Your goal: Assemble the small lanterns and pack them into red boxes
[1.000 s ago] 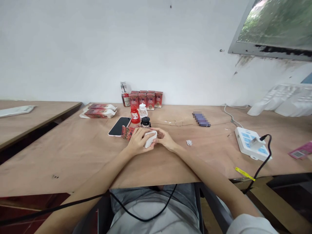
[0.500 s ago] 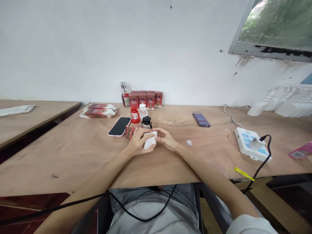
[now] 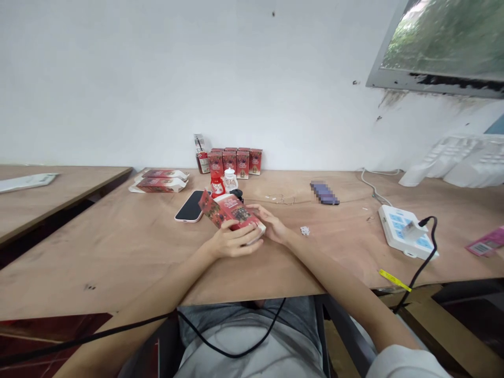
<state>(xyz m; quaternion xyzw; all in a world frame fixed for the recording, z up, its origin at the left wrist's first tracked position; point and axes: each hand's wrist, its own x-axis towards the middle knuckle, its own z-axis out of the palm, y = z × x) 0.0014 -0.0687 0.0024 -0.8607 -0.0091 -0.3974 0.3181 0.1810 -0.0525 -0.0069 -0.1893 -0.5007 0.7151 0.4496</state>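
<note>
A red printed cardboard box [image 3: 239, 210] lies tilted between my hands, its long flap standing out at the left end and a white edge at the right. My left hand [image 3: 236, 241] is closed around its near side. At the far right end my right hand [image 3: 271, 223] grips the box, with some fingers hidden behind it. Just beyond the box stand a red miniature lantern [image 3: 218, 187] and a white miniature lantern [image 3: 230, 180]. A black miniature lantern [image 3: 237, 193] is mostly covered by the box.
Several upright red boxes [image 3: 229, 163] and a bottle [image 3: 203, 158] stand against the wall. Flattened red boxes [image 3: 161, 184] lie left, near a phone [image 3: 190, 206]. Rightward are a small white piece [image 3: 305, 230], a blurred purple item [image 3: 324, 193], a power strip [image 3: 405, 231] and a yellow strip [image 3: 395, 280].
The box has turned in my hands from its white side to its red printed face, with the flap raised. My left hand has shifted slightly nearer and to the right.
</note>
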